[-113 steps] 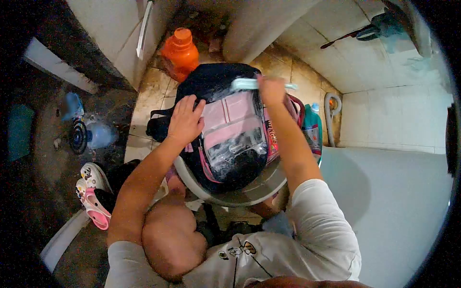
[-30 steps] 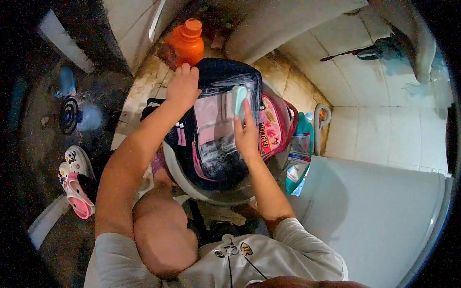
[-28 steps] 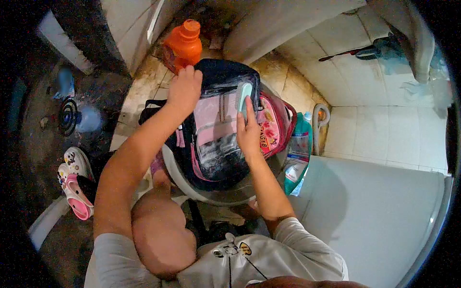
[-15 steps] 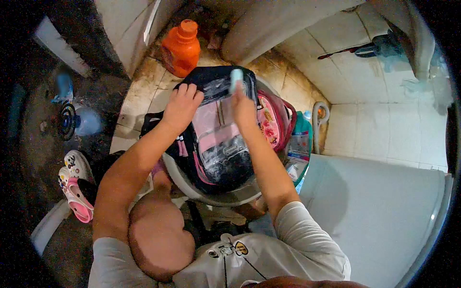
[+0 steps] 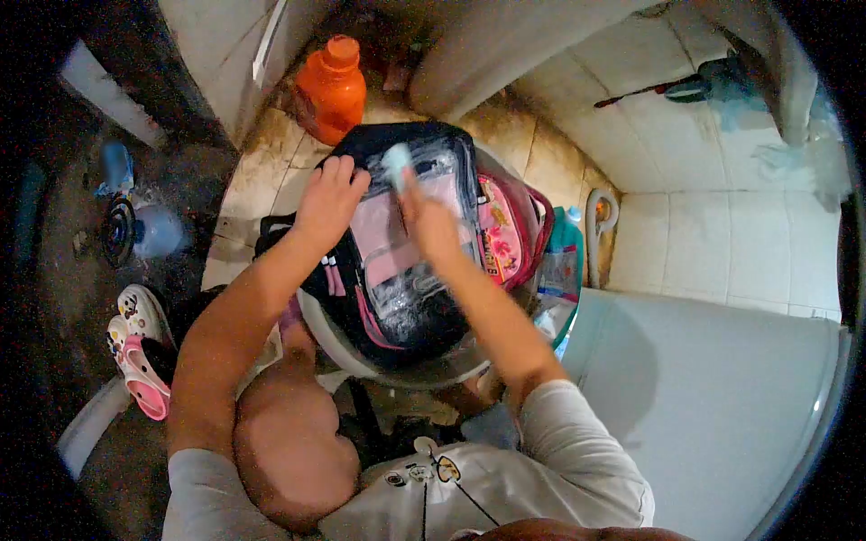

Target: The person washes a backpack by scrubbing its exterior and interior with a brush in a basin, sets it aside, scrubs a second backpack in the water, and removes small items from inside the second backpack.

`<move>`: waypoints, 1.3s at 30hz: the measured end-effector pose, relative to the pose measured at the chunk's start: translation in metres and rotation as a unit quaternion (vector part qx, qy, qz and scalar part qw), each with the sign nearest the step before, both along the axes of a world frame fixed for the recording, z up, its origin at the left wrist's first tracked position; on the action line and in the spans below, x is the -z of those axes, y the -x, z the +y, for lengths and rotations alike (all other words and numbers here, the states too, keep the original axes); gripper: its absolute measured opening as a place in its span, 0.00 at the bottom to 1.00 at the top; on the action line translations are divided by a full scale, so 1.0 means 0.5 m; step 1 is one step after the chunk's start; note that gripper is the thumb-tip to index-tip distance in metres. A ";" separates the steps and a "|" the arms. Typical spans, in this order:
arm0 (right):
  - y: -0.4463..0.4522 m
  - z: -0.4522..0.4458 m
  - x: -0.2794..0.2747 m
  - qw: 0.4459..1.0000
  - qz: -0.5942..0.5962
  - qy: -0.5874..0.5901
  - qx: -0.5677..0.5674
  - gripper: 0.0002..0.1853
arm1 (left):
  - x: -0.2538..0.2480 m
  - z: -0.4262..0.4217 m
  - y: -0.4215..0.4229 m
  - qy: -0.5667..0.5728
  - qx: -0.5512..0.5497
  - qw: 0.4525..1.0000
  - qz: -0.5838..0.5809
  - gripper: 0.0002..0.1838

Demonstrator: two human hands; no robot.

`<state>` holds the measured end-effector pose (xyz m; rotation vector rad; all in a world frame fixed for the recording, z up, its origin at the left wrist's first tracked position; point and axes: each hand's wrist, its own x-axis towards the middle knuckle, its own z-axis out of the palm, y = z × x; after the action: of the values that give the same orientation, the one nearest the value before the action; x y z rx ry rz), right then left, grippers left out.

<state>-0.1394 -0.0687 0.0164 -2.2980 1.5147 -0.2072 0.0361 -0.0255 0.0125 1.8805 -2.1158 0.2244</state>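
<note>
A black and pink backpack [image 5: 383,230] lies across a pale round tub [image 5: 338,347], streaked with white suds on its front. My left hand [image 5: 330,200] grips the backpack's upper left edge, fingers bent over it. In my right hand [image 5: 431,224] is a pale blue scrub brush [image 5: 395,160], blurred by motion, over the upper part of the backpack's front; its underside is hidden. Beside the backpack on the right sits a red and pink flowered bag [image 5: 510,230], partly covered by it.
An orange detergent bottle [image 5: 332,90] stands on the tiles behind the tub. At the right are a green bottle [image 5: 566,243] and a large pale grey panel [image 5: 695,388]. White and pink clogs [image 5: 142,347] and a clear blue bottle [image 5: 162,228] are on the left.
My right hand has moved left with the scrub brush across the upper front of the backpack. My left hand keeps its place on the edge. The view has shifted slightly.
</note>
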 end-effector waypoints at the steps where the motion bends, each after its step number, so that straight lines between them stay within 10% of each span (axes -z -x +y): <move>1: 0.009 -0.036 -0.004 1.000 0.010 0.007 0.020 0.22 | -0.004 0.003 -0.001 0.002 0.005 1.000 -0.002 0.11; 39: -0.018 -0.034 0.011 0.998 0.013 0.035 0.052 0.24 | 0.007 0.000 -0.005 -0.001 0.006 1.000 0.011 0.13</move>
<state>-0.1304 -0.0858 0.0106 -2.2860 1.6668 -0.2624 0.0386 -0.0255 0.0090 1.8628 -2.1121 0.1981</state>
